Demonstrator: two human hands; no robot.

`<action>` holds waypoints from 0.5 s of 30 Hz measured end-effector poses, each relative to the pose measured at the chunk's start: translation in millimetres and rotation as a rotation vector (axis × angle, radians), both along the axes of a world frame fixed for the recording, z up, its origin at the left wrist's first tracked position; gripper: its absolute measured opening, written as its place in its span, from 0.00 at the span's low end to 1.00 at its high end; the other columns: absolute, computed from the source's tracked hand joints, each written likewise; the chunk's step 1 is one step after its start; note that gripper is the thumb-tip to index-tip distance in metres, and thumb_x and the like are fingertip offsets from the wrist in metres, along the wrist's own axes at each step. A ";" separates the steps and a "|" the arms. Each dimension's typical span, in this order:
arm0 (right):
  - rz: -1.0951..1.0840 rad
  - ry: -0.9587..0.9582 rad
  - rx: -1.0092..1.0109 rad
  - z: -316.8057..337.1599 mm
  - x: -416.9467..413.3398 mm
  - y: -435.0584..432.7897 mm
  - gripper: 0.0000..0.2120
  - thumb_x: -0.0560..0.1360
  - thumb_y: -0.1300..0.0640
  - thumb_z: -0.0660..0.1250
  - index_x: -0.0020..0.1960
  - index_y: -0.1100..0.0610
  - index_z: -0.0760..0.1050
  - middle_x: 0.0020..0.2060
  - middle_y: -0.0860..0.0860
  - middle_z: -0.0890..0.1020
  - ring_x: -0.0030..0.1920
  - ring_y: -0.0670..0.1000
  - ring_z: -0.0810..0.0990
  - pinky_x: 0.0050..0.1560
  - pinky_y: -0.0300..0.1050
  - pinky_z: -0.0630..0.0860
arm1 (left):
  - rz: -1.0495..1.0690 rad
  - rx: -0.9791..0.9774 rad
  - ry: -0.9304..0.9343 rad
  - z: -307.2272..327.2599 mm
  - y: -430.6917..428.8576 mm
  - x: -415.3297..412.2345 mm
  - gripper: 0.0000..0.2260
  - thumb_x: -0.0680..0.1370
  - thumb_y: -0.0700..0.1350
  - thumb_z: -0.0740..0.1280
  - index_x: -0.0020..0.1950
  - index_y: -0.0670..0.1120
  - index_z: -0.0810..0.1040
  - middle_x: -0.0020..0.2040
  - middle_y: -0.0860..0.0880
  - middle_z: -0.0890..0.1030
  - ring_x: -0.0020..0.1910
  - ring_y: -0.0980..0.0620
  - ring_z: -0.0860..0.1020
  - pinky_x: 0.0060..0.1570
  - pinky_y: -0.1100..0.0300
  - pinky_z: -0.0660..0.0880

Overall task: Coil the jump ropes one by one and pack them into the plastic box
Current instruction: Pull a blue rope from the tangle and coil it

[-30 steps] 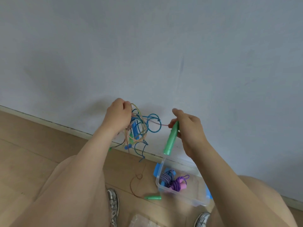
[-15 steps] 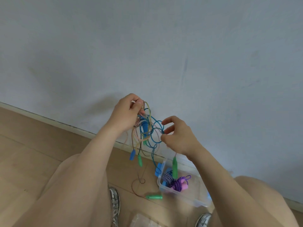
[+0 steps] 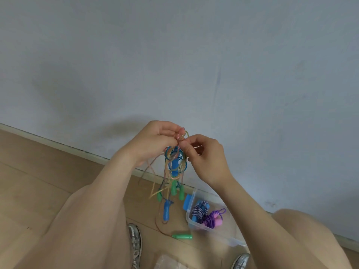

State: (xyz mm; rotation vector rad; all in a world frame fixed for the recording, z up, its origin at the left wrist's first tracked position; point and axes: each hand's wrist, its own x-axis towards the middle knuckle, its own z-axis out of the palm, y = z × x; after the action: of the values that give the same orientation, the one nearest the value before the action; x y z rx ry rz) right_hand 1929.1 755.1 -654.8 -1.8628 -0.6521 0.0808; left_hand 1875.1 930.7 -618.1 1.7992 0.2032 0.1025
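A tangle of thin jump ropes (image 3: pixel 174 164), blue and speckled yellow-pink cords with green and blue handles, hangs in front of the wall. My left hand (image 3: pixel 155 140) pinches the top of the tangle. My right hand (image 3: pixel 204 158) meets it there and pinches a cord loop beside my left fingertips. Several handles dangle below, among them a blue handle (image 3: pixel 166 210). On the floor stands the clear plastic box (image 3: pixel 191 224) with a blue-white coiled rope (image 3: pixel 199 209) and a purple rope (image 3: pixel 212 220) inside. A green handle (image 3: pixel 182 236) lies on the floor by the box.
The wall and its baseboard (image 3: pixel 68 148) run close behind the hands. My knees frame the view left and right, with my shoes (image 3: pixel 135 243) on the wooden floor. A clear lid or bag (image 3: pixel 169 263) lies at the bottom edge.
My right hand let go of the green handle, which now dangles, and rose to the top of the tangle beside my left hand. My left hand lifted the bundle slightly.
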 end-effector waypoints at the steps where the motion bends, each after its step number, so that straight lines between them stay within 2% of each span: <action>1: -0.005 0.008 -0.007 0.8 -1.0 -0.1 0.08 0.82 0.49 0.72 0.47 0.51 0.85 0.39 0.45 0.87 0.39 0.49 0.86 0.45 0.55 0.84 | -0.017 0.044 -0.024 -1.7 1.3 0.0 0.18 0.76 0.28 0.69 0.60 0.47 0.85 0.51 0.47 0.88 0.52 0.48 0.87 0.50 0.59 0.82; 3: -0.004 0.073 0.009 5.8 -4.1 -0.7 0.15 0.84 0.45 0.67 0.47 0.52 0.86 0.40 0.48 0.88 0.38 0.54 0.87 0.42 0.58 0.85 | -0.063 0.109 -0.066 -4.3 2.9 -0.5 0.20 0.76 0.29 0.72 0.62 0.50 0.85 0.54 0.47 0.87 0.54 0.46 0.86 0.54 0.58 0.82; 5: 0.020 0.202 0.064 11.9 -6.9 -2.4 0.24 0.87 0.43 0.59 0.48 0.57 0.86 0.40 0.53 0.88 0.37 0.57 0.88 0.39 0.56 0.85 | -0.139 0.173 -0.077 -6.3 2.3 -1.2 0.20 0.76 0.32 0.73 0.62 0.52 0.84 0.55 0.50 0.86 0.51 0.44 0.86 0.51 0.60 0.82; 6: 0.035 0.225 0.077 13.3 -6.8 -3.3 0.24 0.87 0.43 0.59 0.47 0.58 0.86 0.39 0.54 0.88 0.36 0.58 0.87 0.39 0.57 0.85 | -0.177 0.208 -0.081 -7.2 0.8 -1.2 0.19 0.76 0.33 0.74 0.62 0.53 0.84 0.54 0.51 0.85 0.49 0.43 0.85 0.49 0.61 0.81; 8: 0.034 0.147 0.043 11.1 -3.6 -4.9 0.17 0.84 0.48 0.67 0.43 0.54 0.87 0.36 0.53 0.87 0.37 0.58 0.87 0.44 0.61 0.85 | -0.206 0.264 -0.096 -9.2 -2.1 -0.2 0.21 0.75 0.33 0.75 0.64 0.53 0.84 0.53 0.52 0.86 0.48 0.41 0.84 0.46 0.64 0.79; 10: 0.005 0.108 0.032 6.7 -2.5 -4.3 0.11 0.80 0.52 0.72 0.40 0.50 0.87 0.35 0.50 0.87 0.40 0.55 0.86 0.48 0.61 0.84 | -0.206 0.294 -0.107 -11.5 -2.7 2.2 0.23 0.74 0.35 0.78 0.65 0.54 0.83 0.54 0.51 0.86 0.49 0.41 0.83 0.45 0.64 0.78; 13: -0.131 0.010 0.010 5.7 -4.7 -2.2 0.08 0.78 0.50 0.75 0.40 0.43 0.86 0.45 0.43 0.83 0.53 0.50 0.81 0.58 0.51 0.79 | -0.198 0.393 -0.071 -18.8 -0.7 4.4 0.23 0.73 0.39 0.80 0.64 0.58 0.81 0.50 0.52 0.85 0.39 0.49 0.80 0.46 0.52 0.80; 14: -0.192 -0.049 -0.010 8.5 -5.2 -2.5 0.07 0.78 0.49 0.75 0.40 0.42 0.85 0.48 0.43 0.79 0.57 0.49 0.78 0.60 0.48 0.76 | -0.195 0.439 -0.039 -21.2 0.1 5.2 0.23 0.73 0.39 0.78 0.63 0.59 0.79 0.47 0.54 0.84 0.37 0.53 0.79 0.44 0.50 0.80; 15: -0.215 -0.075 -0.010 11.7 -5.0 -3.2 0.08 0.79 0.49 0.74 0.41 0.43 0.83 0.46 0.44 0.78 0.56 0.49 0.77 0.59 0.46 0.74 | -0.200 0.484 -0.003 -23.0 0.9 5.6 0.23 0.73 0.39 0.77 0.61 0.60 0.79 0.43 0.55 0.82 0.36 0.56 0.78 0.41 0.51 0.79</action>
State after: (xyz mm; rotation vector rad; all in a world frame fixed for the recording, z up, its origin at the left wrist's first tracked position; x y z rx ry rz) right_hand 1924.1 751.9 -643.1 -1.9417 -0.4994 -0.1275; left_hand 1880.7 931.6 -641.1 2.2906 -0.0090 0.0114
